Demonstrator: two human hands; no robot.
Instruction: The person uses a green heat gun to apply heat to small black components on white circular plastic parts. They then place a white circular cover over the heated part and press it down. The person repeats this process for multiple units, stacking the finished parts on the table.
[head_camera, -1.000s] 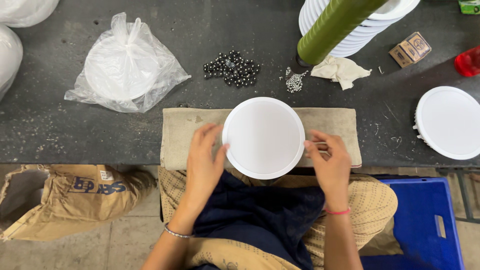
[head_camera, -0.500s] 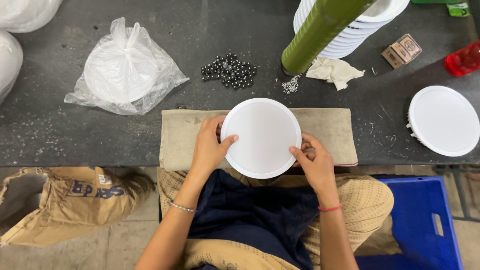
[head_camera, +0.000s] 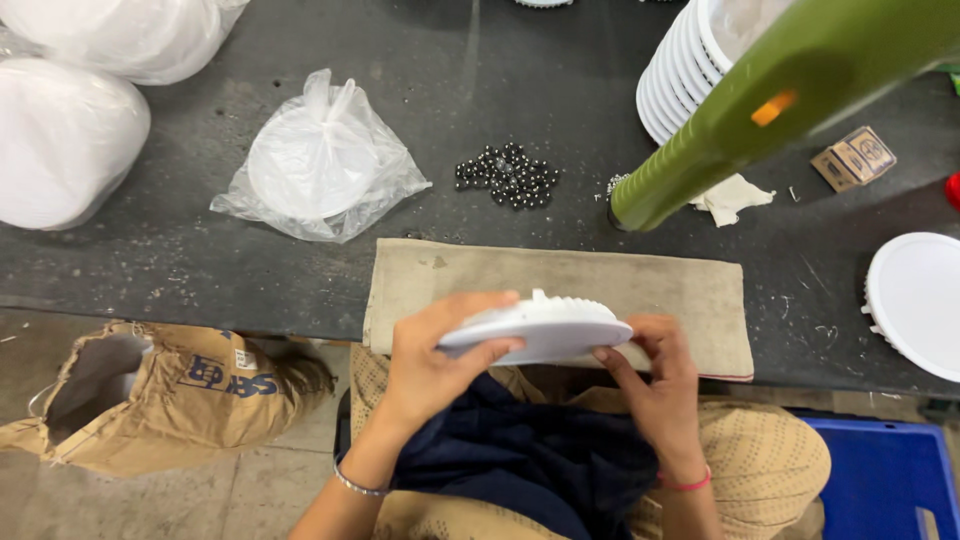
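Note:
A round white light housing (head_camera: 540, 328) is tilted nearly edge-on over the front of the bench, its ribbed rim showing along the top. My left hand (head_camera: 432, 360) grips its left side with the thumb underneath. My right hand (head_camera: 652, 380) holds its right edge with the fingertips. Beneath it lies a folded beige cloth (head_camera: 680, 290) on the dark workbench (head_camera: 200, 270).
A pile of small dark screws (head_camera: 507, 176) lies behind the cloth. A green powered screwdriver (head_camera: 770, 110) hangs at the right before a stack of white housings (head_camera: 680, 80). A bagged white disc (head_camera: 315, 165), another white housing (head_camera: 915, 300), a small box (head_camera: 853, 158), a brown sack (head_camera: 170, 385) and a blue crate (head_camera: 880, 480).
The white housing was lying flat, face up, on the cloth. Both hands have lifted and tipped it toward me so it now shows edge-on. The camera has moved closer.

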